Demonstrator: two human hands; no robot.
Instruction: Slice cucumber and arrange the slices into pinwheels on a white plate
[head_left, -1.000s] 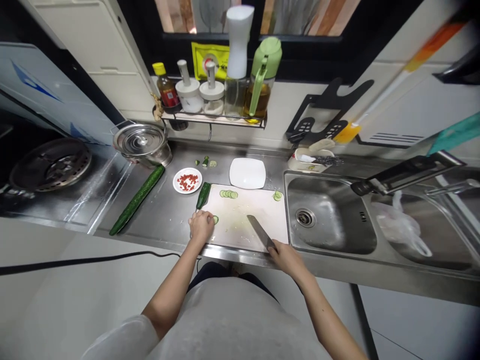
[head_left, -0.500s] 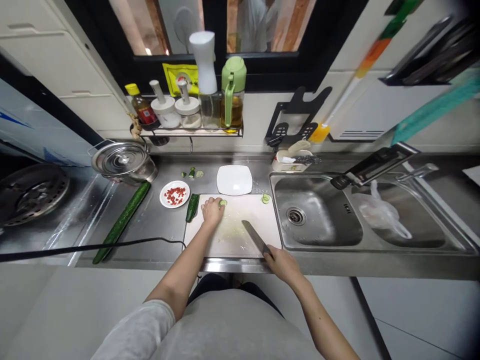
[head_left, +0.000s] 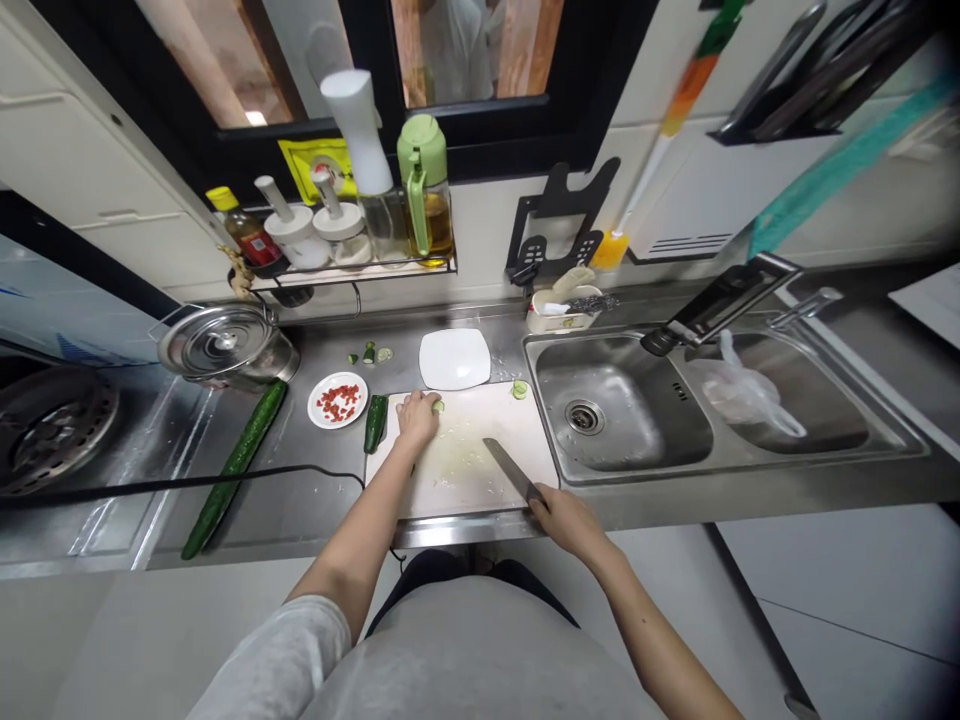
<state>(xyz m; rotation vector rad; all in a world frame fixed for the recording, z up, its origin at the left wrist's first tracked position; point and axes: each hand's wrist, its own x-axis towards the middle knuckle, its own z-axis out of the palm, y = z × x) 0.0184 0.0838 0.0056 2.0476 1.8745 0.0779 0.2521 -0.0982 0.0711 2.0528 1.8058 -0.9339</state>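
Observation:
My left hand (head_left: 418, 418) rests at the upper left of the white cutting board (head_left: 442, 490), its fingers closed on cucumber slices (head_left: 439, 407) that show only at the fingertips. A kitchen knife (head_left: 508, 466) is gripped by its dark handle in my right hand (head_left: 564, 515). Its blade lies low over the board, pointing up and left, apart from the slices. A few more cucumber slices (head_left: 519, 390) sit in the board's top right corner. Beside the left edge is a cut length of cucumber (head_left: 376, 425). Pale wet bits are scattered over the board's middle.
Behind the board stands a white square plate (head_left: 455, 359). To the left are a plate (head_left: 318, 411) of small red pieces, a long whole cucumber (head_left: 238, 460) and a lidded steel pot (head_left: 225, 350). A black cord (head_left: 300, 470) crosses the counter. A double sink (head_left: 630, 440) adjoins the right.
The camera view has tilted and shifted a little. My left hand has moved slightly left with its fingers still at the slices; my right hand and the knife stay nearly in place.

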